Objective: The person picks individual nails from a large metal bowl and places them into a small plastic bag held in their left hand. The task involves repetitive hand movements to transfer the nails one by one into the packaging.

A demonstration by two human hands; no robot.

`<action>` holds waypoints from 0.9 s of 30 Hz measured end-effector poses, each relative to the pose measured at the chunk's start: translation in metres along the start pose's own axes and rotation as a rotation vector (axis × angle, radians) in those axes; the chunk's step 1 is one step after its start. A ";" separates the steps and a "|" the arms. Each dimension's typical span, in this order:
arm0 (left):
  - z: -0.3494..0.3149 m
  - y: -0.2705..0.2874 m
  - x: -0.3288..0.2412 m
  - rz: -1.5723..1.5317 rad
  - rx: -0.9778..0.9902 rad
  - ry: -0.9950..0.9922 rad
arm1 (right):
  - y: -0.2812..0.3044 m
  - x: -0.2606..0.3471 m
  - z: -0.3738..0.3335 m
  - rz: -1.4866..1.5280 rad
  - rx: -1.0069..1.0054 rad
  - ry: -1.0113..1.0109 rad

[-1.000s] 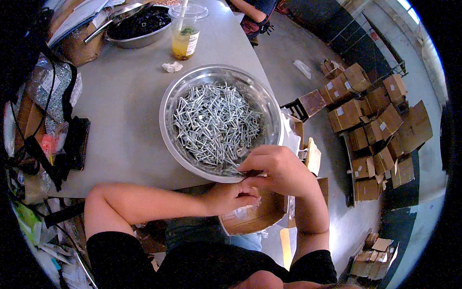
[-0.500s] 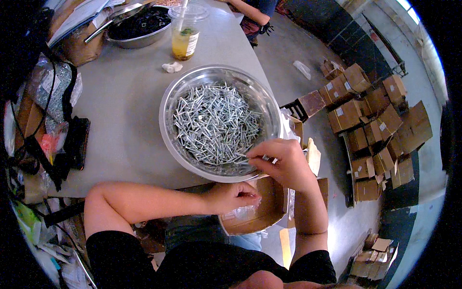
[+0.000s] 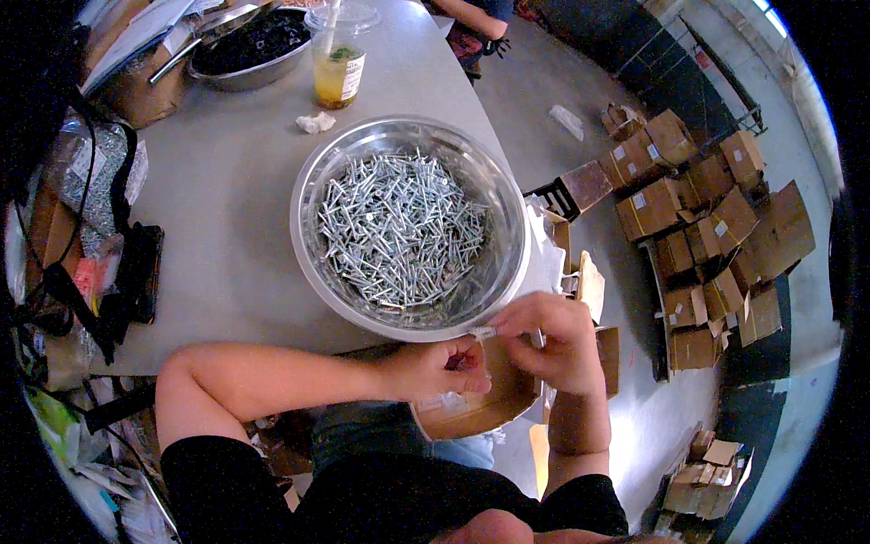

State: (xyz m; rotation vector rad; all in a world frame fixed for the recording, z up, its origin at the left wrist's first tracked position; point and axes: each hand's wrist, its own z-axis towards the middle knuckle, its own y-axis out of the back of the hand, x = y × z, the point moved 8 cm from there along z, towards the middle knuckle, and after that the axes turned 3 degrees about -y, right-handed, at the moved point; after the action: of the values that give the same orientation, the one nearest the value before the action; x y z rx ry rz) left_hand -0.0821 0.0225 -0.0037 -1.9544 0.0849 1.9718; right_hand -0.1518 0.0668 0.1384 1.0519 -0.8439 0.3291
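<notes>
A wide shiny metal bowl (image 3: 304, 263) at the table's edge holds a heap of silver screws (image 3: 403, 231). My left hand (image 3: 435, 370) is closed below the bowl's near rim, gripping a small clear plastic bag (image 3: 487, 374). Just right of it, my right hand (image 3: 551, 337) has its fingers curled, with a bit of silver metal showing among them that looks like screws. Its fingertips meet at the bag's whitish upper edge, and exactly what they pinch there is too small to tell. Under both hands sits an open cardboard box (image 3: 480, 419) with clear plastic inside.
A lidded plastic drink cup (image 3: 337, 77) and a crumpled tissue (image 3: 315, 122) stand beyond the bowl. Behind them is a pan of dark parts (image 3: 249, 54). Bagged hardware (image 3: 95, 181) lies at left. Cardboard cartons (image 3: 693, 245) are stacked on the right; another person's arm (image 3: 471, 18) shows far off.
My right hand has left the screws in the bowl and come down toward me, beside my left hand and the bag. My left hand has barely moved.
</notes>
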 end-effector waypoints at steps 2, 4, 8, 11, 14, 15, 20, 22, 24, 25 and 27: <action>0.002 -0.002 0.002 0.038 -0.030 -0.109 | 0.000 -0.006 -0.015 -0.002 -0.002 -0.021; 0.002 -0.002 0.001 0.140 -0.069 -0.210 | 0.000 -0.011 -0.025 -0.010 0.007 -0.066; 0.000 -0.002 -0.008 0.205 -0.111 -0.259 | 0.003 -0.030 -0.045 0.031 -0.038 -0.133; 0.000 -0.005 0.004 0.099 -0.034 -0.143 | 0.002 -0.033 -0.054 0.061 -0.045 -0.160; 0.000 -0.004 0.006 0.072 -0.003 -0.059 | -0.005 -0.030 -0.057 0.078 0.015 -0.140; 0.000 -0.004 0.004 0.093 -0.011 -0.073 | -0.008 -0.029 -0.057 0.066 0.032 -0.123; -0.002 -0.007 -0.005 0.211 0.032 -0.015 | -0.017 -0.026 -0.055 -0.010 0.075 -0.182; -0.003 -0.004 -0.003 0.295 0.028 -0.021 | -0.021 -0.026 -0.055 -0.010 0.112 -0.208; -0.002 -0.003 -0.003 0.331 0.047 -0.021 | -0.024 -0.022 -0.055 0.011 0.117 -0.194; -0.002 -0.004 -0.002 0.349 0.056 -0.020 | -0.027 -0.020 -0.055 0.022 0.119 -0.186; 0.000 -0.005 0.002 0.371 0.015 -0.150 | -0.032 -0.014 -0.053 -0.033 0.150 -0.161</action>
State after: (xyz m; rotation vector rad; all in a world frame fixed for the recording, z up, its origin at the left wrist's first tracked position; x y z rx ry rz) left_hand -0.0807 0.0278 -0.0048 -1.8792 0.4515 2.3329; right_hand -0.1176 0.0989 0.0962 1.2434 -0.9557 0.2858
